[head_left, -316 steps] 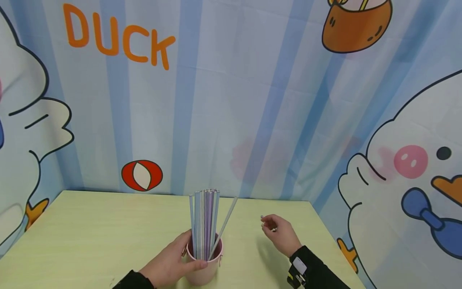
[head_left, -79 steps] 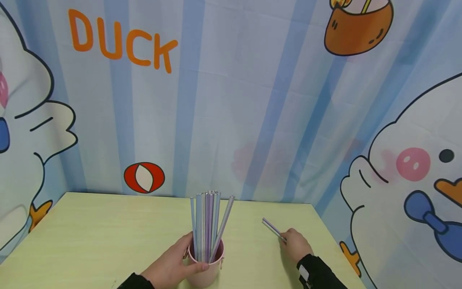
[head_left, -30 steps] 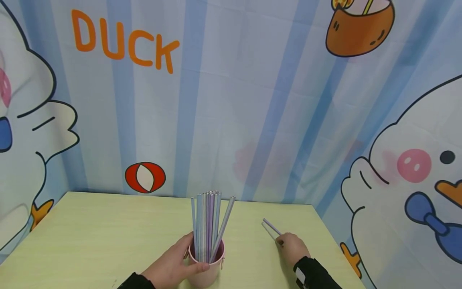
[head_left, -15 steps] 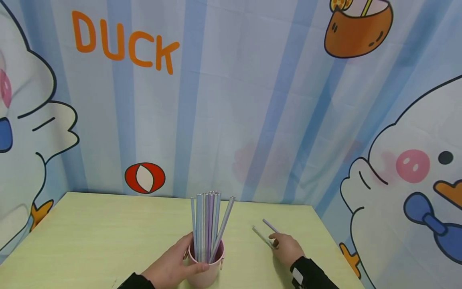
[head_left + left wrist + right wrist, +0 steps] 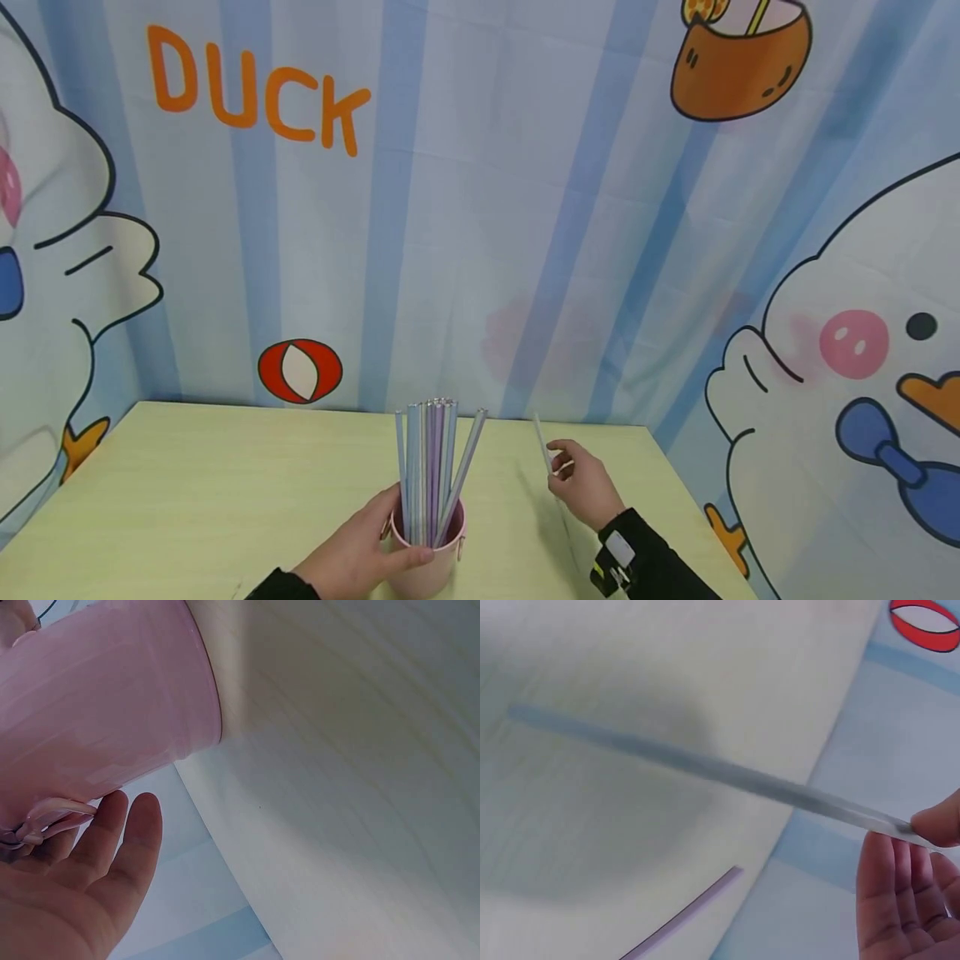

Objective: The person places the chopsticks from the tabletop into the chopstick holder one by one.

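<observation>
My left hand (image 5: pixel 360 537) grips a small pink bucket (image 5: pixel 423 577), thumb across its front and fingers round the far side. In the left wrist view the fingers (image 5: pixel 139 829) lie along the bucket beside its pink side handle (image 5: pixel 56 814). A bundle of blue, purple and clear straws (image 5: pixel 429 471) stands upright in the bucket, one leaning right. To the right, my right hand (image 5: pixel 588 487) pinches one pale bluish straw (image 5: pixel 705 766) near its end between thumb and fingertips, raised over the table. A purple straw (image 5: pixel 682 919) lies on the table below, hidden in the head view.
The pale yellow table (image 5: pixel 247 475) runs back to a blue striped curtain (image 5: pixel 465 208) printed with ducks and the word DUCK. A black sleeve with a wrist device (image 5: pixel 621 550) covers my right wrist.
My right hand has separated the pale straw from the purple one and raised it, swinging it more upright. The purple straw stays on the table. My left hand keeps its grip on the bucket.
</observation>
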`<state>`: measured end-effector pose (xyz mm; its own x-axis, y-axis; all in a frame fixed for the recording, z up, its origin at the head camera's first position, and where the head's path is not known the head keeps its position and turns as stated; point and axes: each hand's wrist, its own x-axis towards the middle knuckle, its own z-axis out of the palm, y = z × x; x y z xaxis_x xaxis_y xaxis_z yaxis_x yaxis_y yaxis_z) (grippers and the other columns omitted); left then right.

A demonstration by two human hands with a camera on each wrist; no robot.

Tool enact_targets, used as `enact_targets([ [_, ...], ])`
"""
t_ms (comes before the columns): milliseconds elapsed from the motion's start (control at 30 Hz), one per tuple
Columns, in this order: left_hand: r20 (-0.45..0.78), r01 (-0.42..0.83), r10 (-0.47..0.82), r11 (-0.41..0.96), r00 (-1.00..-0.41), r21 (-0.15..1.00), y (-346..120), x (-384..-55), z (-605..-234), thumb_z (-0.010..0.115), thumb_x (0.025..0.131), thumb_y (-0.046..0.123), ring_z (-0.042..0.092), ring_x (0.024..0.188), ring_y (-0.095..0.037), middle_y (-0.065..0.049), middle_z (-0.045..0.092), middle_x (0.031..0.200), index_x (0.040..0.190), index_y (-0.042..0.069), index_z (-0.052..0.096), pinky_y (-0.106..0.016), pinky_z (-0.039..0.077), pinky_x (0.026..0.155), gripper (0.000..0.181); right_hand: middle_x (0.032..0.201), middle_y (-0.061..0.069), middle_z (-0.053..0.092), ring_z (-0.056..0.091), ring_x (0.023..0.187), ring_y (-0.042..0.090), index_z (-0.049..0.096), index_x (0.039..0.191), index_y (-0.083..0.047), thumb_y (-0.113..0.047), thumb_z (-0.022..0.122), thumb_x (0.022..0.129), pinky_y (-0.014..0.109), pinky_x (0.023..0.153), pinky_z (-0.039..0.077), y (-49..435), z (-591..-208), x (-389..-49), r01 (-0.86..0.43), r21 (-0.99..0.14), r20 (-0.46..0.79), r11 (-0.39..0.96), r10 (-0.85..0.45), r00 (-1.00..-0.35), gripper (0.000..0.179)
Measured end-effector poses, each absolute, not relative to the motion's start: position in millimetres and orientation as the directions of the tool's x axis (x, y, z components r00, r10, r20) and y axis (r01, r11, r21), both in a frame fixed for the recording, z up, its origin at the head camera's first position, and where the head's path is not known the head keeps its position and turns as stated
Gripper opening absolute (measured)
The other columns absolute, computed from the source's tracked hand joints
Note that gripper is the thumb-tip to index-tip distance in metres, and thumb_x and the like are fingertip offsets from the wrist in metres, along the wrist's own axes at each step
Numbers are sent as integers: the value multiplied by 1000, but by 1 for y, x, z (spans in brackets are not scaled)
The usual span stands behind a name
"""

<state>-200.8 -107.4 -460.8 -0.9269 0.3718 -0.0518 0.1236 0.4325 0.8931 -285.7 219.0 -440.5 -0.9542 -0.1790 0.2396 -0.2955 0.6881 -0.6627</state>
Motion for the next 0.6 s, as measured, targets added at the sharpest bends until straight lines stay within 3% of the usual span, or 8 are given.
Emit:
enact_targets([
  [267,-78,89,357,429,-931,899,-106,-202,-462,72,76,56,31,138,-43,-11,30,157,157,19,21,-73,27,102,102,94,7,58,60,83,20,56,126,-3,0,64,89,34,66,57,198,-412,-282,-334,-766,309,550,-140,-941,38],
  [600,-70,98,347,443,-935,891,-104,-201,-461,73,76,57,34,136,-43,-13,31,157,156,18,21,-72,30,101,103,103,12,56,59,92,26,49,132,-3,-2,63,92,36,76,61,171,-372,-272,-333,-879,310,340,-122,-943,43],
])
